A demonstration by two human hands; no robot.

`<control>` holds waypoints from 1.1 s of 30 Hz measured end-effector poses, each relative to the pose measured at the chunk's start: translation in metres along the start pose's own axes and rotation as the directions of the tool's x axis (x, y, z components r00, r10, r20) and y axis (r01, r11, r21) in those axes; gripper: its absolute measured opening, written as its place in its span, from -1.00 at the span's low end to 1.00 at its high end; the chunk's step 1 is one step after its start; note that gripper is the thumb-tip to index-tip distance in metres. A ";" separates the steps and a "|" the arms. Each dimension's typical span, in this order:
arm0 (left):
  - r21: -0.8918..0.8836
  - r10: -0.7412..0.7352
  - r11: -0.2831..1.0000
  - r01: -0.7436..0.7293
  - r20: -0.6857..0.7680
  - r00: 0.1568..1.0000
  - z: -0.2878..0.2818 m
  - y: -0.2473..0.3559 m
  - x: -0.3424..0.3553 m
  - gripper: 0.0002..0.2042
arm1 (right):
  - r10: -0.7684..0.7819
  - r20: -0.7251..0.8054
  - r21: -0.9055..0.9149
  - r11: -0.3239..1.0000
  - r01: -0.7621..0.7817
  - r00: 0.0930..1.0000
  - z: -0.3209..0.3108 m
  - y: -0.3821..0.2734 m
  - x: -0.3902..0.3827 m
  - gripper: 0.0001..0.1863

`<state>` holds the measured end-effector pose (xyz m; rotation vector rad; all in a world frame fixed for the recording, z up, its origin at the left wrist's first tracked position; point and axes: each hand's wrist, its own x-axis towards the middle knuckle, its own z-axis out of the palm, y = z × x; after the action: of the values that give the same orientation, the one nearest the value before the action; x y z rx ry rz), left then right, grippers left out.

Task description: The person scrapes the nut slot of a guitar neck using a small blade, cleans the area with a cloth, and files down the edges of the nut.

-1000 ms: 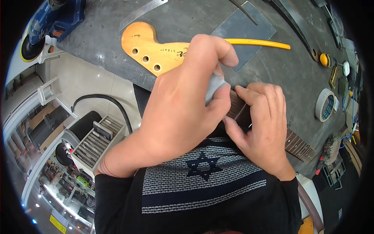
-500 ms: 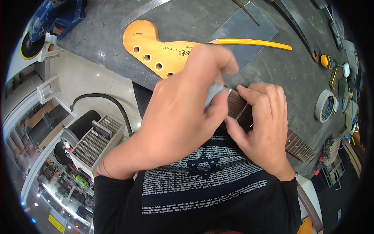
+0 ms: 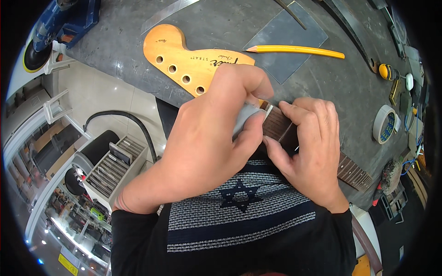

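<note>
At scuffed gry bench (image 3: 221, 25), L hand (image 3: 207, 124) w/ grip pinching matte gry piece (image 3: 247, 115), R hand (image 3: 315, 133) clasping dk-wood fretboard (image 3: 276, 123)

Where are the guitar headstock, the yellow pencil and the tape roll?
Guitar headstock (image 3: 192, 66): head view, flat front face beside the peg holes.
Yellow pencil (image 3: 297, 50): head view, middle of its shaft.
Tape roll (image 3: 377, 124): head view, left part of its pale ring.
</note>
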<state>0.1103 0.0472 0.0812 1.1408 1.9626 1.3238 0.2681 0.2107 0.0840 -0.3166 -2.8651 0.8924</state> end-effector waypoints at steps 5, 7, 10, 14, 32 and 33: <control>0.050 -0.025 0.998 0.024 0.015 1.000 -0.003 0.006 0.013 -0.44 | -0.005 -0.003 0.004 1.000 0.005 1.000 0.001 0.000 0.000 -0.28; 0.083 0.047 0.995 -0.049 0.020 0.999 -0.003 0.000 0.002 -0.44 | -0.002 -0.005 0.007 1.000 0.002 1.000 0.001 0.000 0.000 -0.28; 0.049 0.026 0.998 -0.027 0.014 1.000 -0.002 0.001 0.000 -0.45 | -0.001 -0.010 0.006 1.000 0.001 1.000 0.001 0.000 0.000 -0.28; 0.101 0.006 0.995 -0.008 0.014 1.000 -0.004 0.008 0.013 -0.46 | -0.006 -0.007 0.005 1.000 0.006 1.000 0.001 0.000 -0.001 -0.27; 0.145 0.065 0.987 -0.066 0.009 0.998 -0.003 0.005 0.013 -0.44 | -0.001 -0.005 -0.001 1.000 0.001 1.000 0.001 0.001 0.000 -0.29; 0.135 0.061 0.989 -0.062 0.013 0.998 -0.003 0.005 0.004 -0.45 | -0.002 -0.007 -0.001 1.000 0.002 1.000 0.001 0.000 0.000 -0.30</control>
<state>0.1076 0.0502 0.0869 1.2777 2.0530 1.2292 0.2682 0.2101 0.0827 -0.3171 -2.8590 0.8873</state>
